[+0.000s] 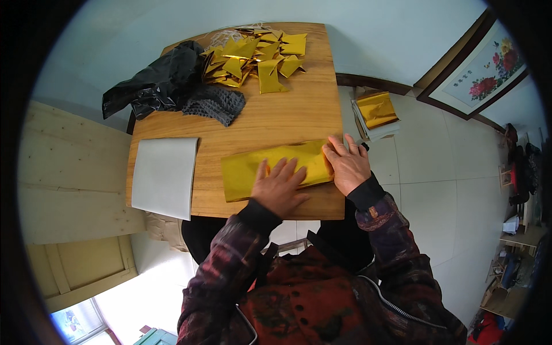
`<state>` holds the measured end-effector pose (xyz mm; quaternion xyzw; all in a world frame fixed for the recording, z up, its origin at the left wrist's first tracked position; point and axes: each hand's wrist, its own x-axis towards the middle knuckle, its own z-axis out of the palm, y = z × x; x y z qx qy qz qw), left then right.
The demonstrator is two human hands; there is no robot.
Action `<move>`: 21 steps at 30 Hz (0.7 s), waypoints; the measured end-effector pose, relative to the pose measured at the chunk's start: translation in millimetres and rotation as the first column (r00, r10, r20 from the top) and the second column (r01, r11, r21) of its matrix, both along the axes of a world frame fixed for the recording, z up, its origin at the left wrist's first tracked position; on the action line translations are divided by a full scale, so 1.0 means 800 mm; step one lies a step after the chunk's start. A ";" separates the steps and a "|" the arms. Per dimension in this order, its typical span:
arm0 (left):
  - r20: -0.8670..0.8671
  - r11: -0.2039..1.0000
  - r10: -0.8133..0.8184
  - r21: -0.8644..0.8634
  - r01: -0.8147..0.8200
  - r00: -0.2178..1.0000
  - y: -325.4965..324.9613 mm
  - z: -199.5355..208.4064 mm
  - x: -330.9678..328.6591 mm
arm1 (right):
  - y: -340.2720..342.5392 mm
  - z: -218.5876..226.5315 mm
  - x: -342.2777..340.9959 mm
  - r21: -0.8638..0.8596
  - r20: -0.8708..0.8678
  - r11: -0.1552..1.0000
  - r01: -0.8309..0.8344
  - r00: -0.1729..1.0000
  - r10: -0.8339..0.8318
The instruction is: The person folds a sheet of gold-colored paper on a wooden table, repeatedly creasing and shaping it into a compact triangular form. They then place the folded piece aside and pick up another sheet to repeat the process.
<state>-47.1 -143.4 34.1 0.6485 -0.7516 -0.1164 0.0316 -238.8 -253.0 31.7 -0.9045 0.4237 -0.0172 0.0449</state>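
A long strip of shiny gold foil paper (238,172) lies slightly aslant near the front right of the wooden table. My left hand (280,187) rests on its near edge, palm down with the fingers spread. At the strip's right end is my right hand (348,165), its fingers bent over the paper's edge and gripping it there; the thumb side is partly hidden. To the left lies a stack of grey-white sheets (164,172), reaching a little past the table's front edge.
Folded gold paper pieces (253,54) are heaped at the back of the table (299,118). Beside them are a black plastic bag (155,80) and a dark grey textured cloth (215,104). Another gold-topped paper stack (376,112) stands right of the table. A framed flower picture (480,72) leans at the wall.
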 end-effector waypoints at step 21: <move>0.015 0.988 -0.146 -0.044 0.146 0.989 0.028 -0.038 -0.062 | -0.006 0.010 -0.003 0.070 -0.053 0.997 -0.016 0.998 0.019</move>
